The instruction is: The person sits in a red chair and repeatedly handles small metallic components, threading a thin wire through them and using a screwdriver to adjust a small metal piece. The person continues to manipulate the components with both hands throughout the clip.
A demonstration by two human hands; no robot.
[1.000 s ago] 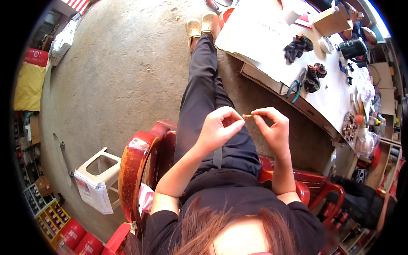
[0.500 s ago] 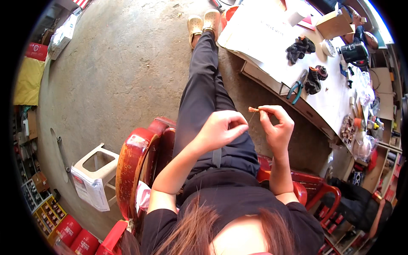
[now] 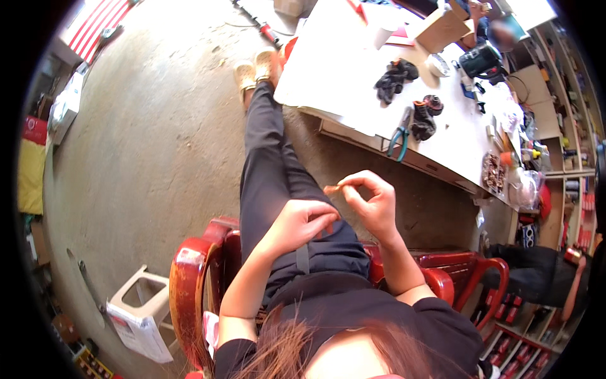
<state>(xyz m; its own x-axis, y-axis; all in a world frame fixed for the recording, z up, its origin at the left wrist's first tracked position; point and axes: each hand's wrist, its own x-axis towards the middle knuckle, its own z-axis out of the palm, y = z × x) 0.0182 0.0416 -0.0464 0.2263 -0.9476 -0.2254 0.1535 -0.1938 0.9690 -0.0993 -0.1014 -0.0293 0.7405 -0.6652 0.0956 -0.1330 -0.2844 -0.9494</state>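
Observation:
Above my lap, my right hand [image 3: 372,205] pinches a small copper-coloured bundle [image 3: 332,189], which looks like fine wire strands, between thumb and fingertips. The bundle's end sticks out toward my left. Lower and to the left, my left hand [image 3: 295,228] is closed, its thumb pressed against the fingers. Whatever it may grip is hidden or too thin to make out. The two hands are a short way apart, over my dark trousers [image 3: 268,151].
On the white table [image 3: 341,63] at the right lie teal-handled pliers [image 3: 399,140], dark gloves [image 3: 396,79] and a heap of brownish pieces [image 3: 493,172]. A beige stool [image 3: 129,297] stands left of my red chair [image 3: 189,271]. Another person [image 3: 536,271] is at the lower right.
The view has turned, so the table and floor sit further left. My hands have come slightly lower. The copper-coloured bundle stays pinched in my right hand.

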